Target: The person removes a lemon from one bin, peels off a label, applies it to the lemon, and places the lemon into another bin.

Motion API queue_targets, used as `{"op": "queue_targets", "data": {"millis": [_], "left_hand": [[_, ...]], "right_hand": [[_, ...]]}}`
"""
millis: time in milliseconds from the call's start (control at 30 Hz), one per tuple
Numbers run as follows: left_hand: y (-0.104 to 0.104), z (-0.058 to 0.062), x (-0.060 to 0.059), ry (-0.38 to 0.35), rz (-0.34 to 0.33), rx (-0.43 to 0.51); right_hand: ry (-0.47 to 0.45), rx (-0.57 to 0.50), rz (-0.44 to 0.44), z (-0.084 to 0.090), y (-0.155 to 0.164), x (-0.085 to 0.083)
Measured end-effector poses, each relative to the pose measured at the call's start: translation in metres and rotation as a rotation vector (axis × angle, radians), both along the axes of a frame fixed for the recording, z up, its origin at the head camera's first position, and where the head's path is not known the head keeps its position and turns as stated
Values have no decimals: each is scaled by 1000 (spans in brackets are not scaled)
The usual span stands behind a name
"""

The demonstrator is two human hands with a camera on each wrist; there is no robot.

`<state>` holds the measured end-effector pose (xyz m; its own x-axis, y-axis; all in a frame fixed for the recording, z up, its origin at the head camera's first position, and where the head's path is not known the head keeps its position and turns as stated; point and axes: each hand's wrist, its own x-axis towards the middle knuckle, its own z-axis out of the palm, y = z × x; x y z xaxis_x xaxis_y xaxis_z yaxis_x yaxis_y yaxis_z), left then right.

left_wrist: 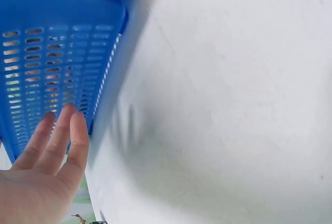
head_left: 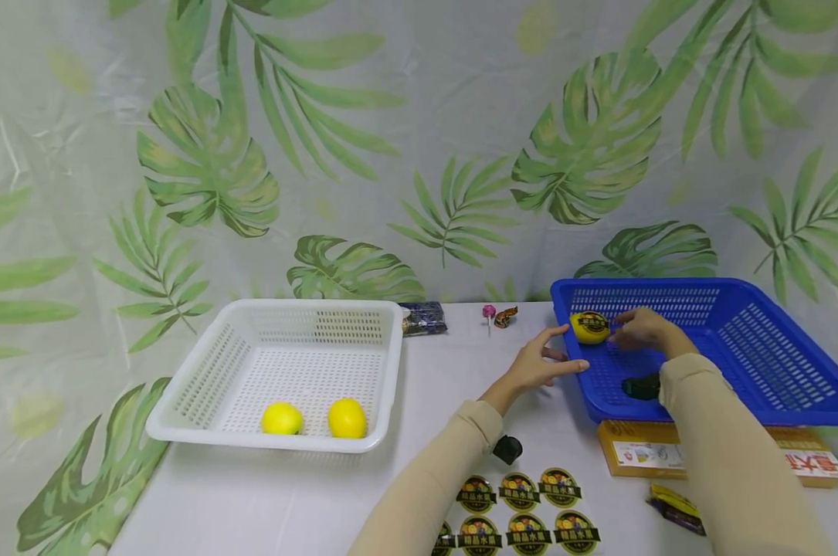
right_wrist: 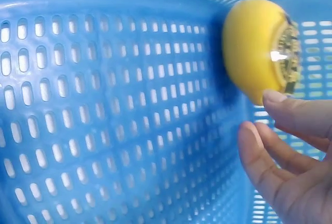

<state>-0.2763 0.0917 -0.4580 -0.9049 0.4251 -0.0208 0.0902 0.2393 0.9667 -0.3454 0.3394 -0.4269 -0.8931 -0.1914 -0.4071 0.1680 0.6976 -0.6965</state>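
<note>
Inside the blue basket (head_left: 773, 363), near its left wall, our right hand (head_left: 642, 327) touched the stickered lemon (head_left: 589, 327) with loosely extended fingertips, not gripping it; our left hand (head_left: 540, 363) rested open just outside that wall.

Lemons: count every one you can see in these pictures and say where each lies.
3. Two plain lemons lie side by side in the white basket. One stickered lemon sits in the blue basket at the right hand; none seems hidden.

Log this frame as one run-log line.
right hand: touching stickered lemon in blue basket | left hand: open, at basket's edge | white basket: two lemons
</note>
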Motion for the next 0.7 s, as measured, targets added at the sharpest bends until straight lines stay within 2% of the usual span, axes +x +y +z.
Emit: {"op": "queue_targets", "data": {"millis": [200, 400, 567, 700], "left_hand": [[-1, -1, 5, 34, 28, -4], [-14, 0, 12, 45, 142, 52], [-36, 9, 26, 127, 213, 75], [-59, 20, 38, 212, 204, 83]], "right_hand": [[80, -17, 20, 11, 1, 8], [150, -53, 67, 28, -6, 14], [206, -81, 114, 43, -18, 24], [280, -88, 162, 55, -35, 36]]}}
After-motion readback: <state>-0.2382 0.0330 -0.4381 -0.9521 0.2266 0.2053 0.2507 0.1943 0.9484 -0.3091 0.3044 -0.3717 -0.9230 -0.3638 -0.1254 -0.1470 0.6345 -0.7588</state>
